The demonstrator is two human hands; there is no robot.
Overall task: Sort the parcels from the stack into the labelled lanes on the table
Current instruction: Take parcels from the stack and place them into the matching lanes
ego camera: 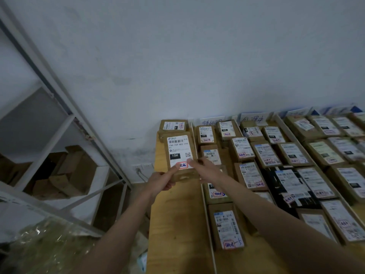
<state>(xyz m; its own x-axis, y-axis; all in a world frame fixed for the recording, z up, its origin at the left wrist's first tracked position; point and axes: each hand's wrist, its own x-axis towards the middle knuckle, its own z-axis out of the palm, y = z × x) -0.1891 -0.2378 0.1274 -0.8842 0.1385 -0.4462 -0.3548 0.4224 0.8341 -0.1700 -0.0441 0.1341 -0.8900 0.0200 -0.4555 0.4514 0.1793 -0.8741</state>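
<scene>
A brown cardboard parcel (178, 153) with a white shipping label marked "15H" and a red stamp is held over the leftmost lane of the wooden table (173, 224). My left hand (161, 181) grips its near left corner, thumb on the label. My right hand (207, 171) grips its near right corner, thumb beside the stamp. Behind it, another brown parcel (173, 125) lies at the far end of that lane. White strips (208, 210) divide the table into lanes, with handwritten lane signs (253, 118) standing at the wall.
Several labelled parcels fill the lanes to the right, including a black one (286, 186) and a near brown one (227, 227). A grey metal shelf rack (65, 119) with loose cardboard boxes (69, 175) stands left of the table. Clear plastic wrap (49, 244) lies at the lower left.
</scene>
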